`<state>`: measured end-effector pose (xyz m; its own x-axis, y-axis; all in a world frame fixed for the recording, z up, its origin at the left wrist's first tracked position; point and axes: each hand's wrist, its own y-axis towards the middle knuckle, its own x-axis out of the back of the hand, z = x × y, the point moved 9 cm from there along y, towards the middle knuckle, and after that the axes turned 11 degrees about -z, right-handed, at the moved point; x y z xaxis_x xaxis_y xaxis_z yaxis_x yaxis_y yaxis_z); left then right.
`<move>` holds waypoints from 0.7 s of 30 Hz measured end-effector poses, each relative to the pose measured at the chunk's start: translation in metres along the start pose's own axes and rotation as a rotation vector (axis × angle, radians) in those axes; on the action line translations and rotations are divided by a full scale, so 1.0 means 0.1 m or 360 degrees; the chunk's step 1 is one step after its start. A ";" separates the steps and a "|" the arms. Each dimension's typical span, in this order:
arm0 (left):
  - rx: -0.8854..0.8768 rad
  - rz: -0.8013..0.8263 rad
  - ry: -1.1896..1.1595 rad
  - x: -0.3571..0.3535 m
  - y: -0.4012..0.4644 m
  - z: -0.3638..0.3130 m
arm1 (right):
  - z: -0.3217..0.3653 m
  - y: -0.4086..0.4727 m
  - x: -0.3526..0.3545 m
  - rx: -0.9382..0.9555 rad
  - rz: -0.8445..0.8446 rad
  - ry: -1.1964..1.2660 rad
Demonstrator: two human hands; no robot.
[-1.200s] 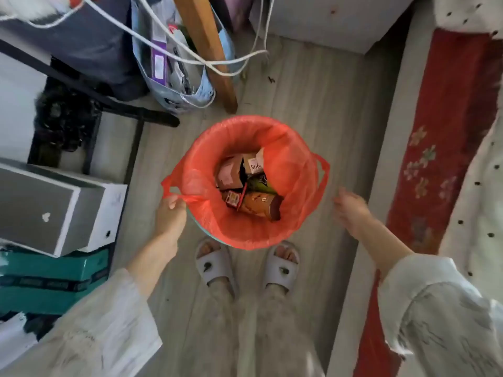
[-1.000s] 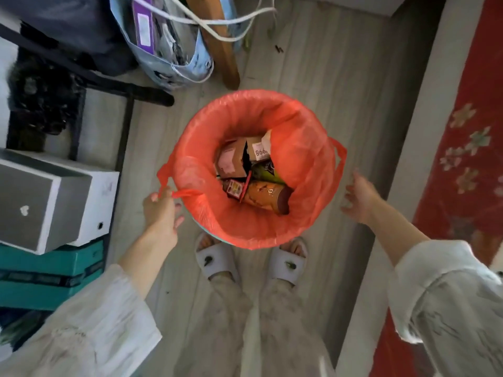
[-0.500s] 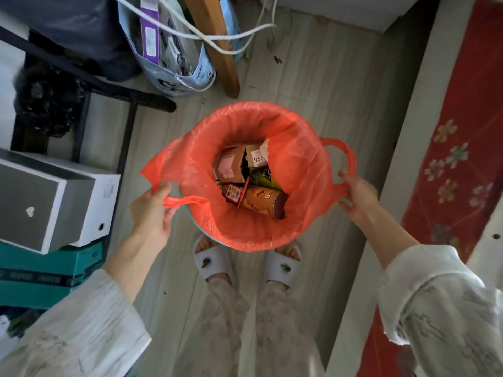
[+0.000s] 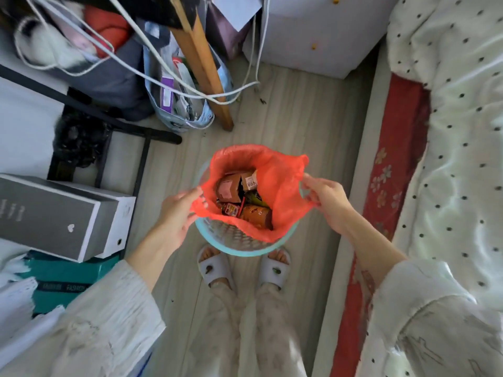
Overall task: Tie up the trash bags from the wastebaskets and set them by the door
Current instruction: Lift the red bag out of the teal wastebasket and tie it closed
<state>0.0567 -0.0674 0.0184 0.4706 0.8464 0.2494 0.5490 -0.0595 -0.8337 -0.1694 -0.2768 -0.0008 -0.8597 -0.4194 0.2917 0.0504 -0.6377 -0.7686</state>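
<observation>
An orange trash bag (image 4: 280, 186) sits in a light-blue mesh wastebasket (image 4: 231, 244) on the floor in front of my feet. Its rim is pulled off the basket on the left and right sides, and the near part of the basket's rim shows bare. Inside lie cardboard boxes (image 4: 230, 187) and snack packets (image 4: 255, 217). My left hand (image 4: 178, 213) grips the bag's left edge. My right hand (image 4: 328, 201) grips the right edge, pulling it inward.
A grey-and-white box (image 4: 62, 216) on teal boxes (image 4: 65, 278) stands at the left. A wooden leg (image 4: 206, 74), white cables, a blue tote (image 4: 177, 102) and a black frame (image 4: 122, 126) crowd the far left. A bed (image 4: 457, 159) with a red mat (image 4: 392, 170) runs along the right.
Both hands lifted the bag's edges off the basket rim and drew them toward the middle. The right hand, free a second ago, now holds the bag. The blue rim is uncovered.
</observation>
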 end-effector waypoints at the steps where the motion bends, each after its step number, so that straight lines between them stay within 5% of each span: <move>1: -0.0030 0.0036 -0.0003 -0.07 -0.03 -0.09 | 0.14 -0.02 -0.01 0.0048 -0.0026 -0.0042; 11: -0.0215 0.0352 0.0009 -0.76 -0.39 -0.89 | 1.41 -0.44 0.12 0.0318 -0.0067 0.0321; 21: -0.0216 0.0419 0.0229 -0.89 -0.81 -1.22 | 2.09 -0.86 0.32 0.0730 -0.0013 0.0109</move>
<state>0.0544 -0.2025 0.1235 0.6961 0.7096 0.1093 0.4780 -0.3445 -0.8080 -0.0949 -0.3701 0.1933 -0.8918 -0.3792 0.2467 0.2498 -0.8674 -0.4304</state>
